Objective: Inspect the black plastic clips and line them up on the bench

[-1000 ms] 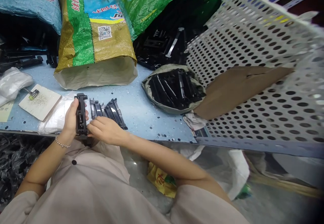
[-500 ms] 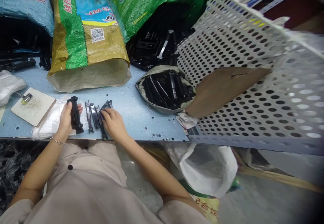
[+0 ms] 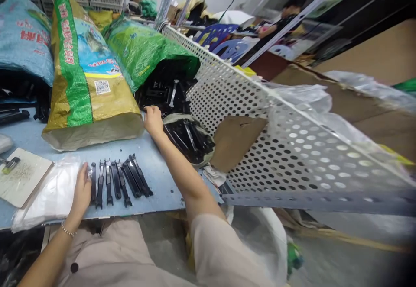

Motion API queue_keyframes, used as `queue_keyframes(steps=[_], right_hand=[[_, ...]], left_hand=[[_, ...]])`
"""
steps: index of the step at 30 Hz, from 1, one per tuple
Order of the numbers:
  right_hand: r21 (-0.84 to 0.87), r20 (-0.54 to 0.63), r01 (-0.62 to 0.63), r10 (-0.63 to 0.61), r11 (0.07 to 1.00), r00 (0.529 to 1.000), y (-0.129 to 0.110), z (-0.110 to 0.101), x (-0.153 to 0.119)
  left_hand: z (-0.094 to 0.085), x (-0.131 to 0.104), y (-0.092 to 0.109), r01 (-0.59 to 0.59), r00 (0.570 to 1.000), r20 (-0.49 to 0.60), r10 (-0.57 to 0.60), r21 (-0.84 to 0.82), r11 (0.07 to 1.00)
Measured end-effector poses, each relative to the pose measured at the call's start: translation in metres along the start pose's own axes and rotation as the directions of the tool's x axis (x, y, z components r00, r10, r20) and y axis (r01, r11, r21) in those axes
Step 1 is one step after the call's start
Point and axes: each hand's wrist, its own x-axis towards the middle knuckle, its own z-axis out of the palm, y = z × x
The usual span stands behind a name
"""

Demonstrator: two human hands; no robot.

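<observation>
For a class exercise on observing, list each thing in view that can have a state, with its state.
Black parts, laid out in a row
White plastic, lying flat
Blue sack, mouth open, contents showing
Gold-and-green sack, mouth open
Green sack, mouth open, contents showing
Small bag, open, filled
Left hand, beside the parts, grip unclear
Right hand, outstretched, grip unclear

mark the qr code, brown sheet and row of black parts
QR code [image 3: 102, 87], head view, centre of its square.
Brown sheet [image 3: 236, 143], head view, middle of its face.
Row of black parts [image 3: 116, 179], head view, a middle part's body.
</observation>
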Motion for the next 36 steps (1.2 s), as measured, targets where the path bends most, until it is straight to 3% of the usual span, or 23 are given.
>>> queue_keyframes(steps=[3, 6, 10, 16, 22, 26, 29, 31, 32, 33, 34, 35, 36], right_hand=[[-0.208, 0.100, -0.187, 0.211, 0.960, 0.972, 0.015, 0.012, 0.069], [-0.248, 0.155, -0.190, 0.232, 0.950, 0.960, 0.021, 0.024, 0.094], [-0.203, 0.138, -0.151, 0.181, 0.967, 0.974, 0.028, 0.028, 0.094], [-0.079, 0.086, -0.222, 0.228, 0.972, 0.970, 0.050, -0.002, 0.087], [0.137, 0.088, -0.522, 0.515, 0.842, 0.853, 0.061, -0.018, 0.084], [0.379, 0.088, -0.541, 0.553, 0.751, 0.829, 0.050, -0.029, 0.081], [0.568, 0.081, -0.452, 0.500, 0.688, 0.862, 0.030, -0.044, 0.050], [0.733, 0.133, -0.344, 0.372, 0.587, 0.919, 0.004, -0.048, 0.004], [0.905, 0.180, -0.236, 0.182, 0.354, 0.967, -0.013, -0.047, -0.027], [0.968, 0.218, -0.214, -0.014, 0.130, 0.976, -0.032, -0.046, -0.060], [0.968, 0.248, -0.251, -0.171, 0.008, 0.953, -0.051, -0.044, -0.093], [0.955, 0.279, -0.297, -0.287, -0.019, 0.916, -0.070, -0.042, -0.126], [0.950, 0.299, -0.310, -0.356, 0.026, 0.885, -0.086, -0.042, -0.154]], left_hand=[[-0.003, -0.003, -0.006, 0.034, 0.999, -0.007, -0.034, -0.022, 0.999], [-0.002, -0.002, -0.016, 0.052, 0.999, -0.004, -0.053, -0.058, 0.997], [0.002, 0.002, -0.023, 0.049, 0.999, -0.007, -0.050, -0.107, 0.993], [0.003, 0.002, -0.009, 0.070, 0.998, 0.014, -0.069, -0.133, 0.989], [0.002, -0.002, -0.001, 0.088, 0.994, -0.047, -0.095, -0.135, 0.987], [-0.011, -0.011, 0.008, 0.058, 0.994, -0.083, -0.066, -0.091, 0.994], [-0.016, -0.015, 0.026, 0.010, 0.995, -0.099, -0.018, -0.078, 0.997], [-0.010, -0.015, 0.045, -0.016, 0.998, -0.054, 0.011, -0.091, 0.996], [-0.003, -0.015, 0.055, -0.027, 1.000, -0.008, 0.026, -0.118, 0.993], [0.005, -0.014, 0.066, -0.038, 0.998, 0.051, 0.048, -0.171, 0.985], [0.013, -0.013, 0.076, -0.042, 0.990, 0.118, 0.073, -0.247, 0.968], [0.021, -0.012, 0.085, -0.027, 0.978, 0.185, 0.093, -0.331, 0.943], [0.028, -0.012, 0.092, 0.006, 0.965, 0.242, 0.101, -0.406, 0.914]])
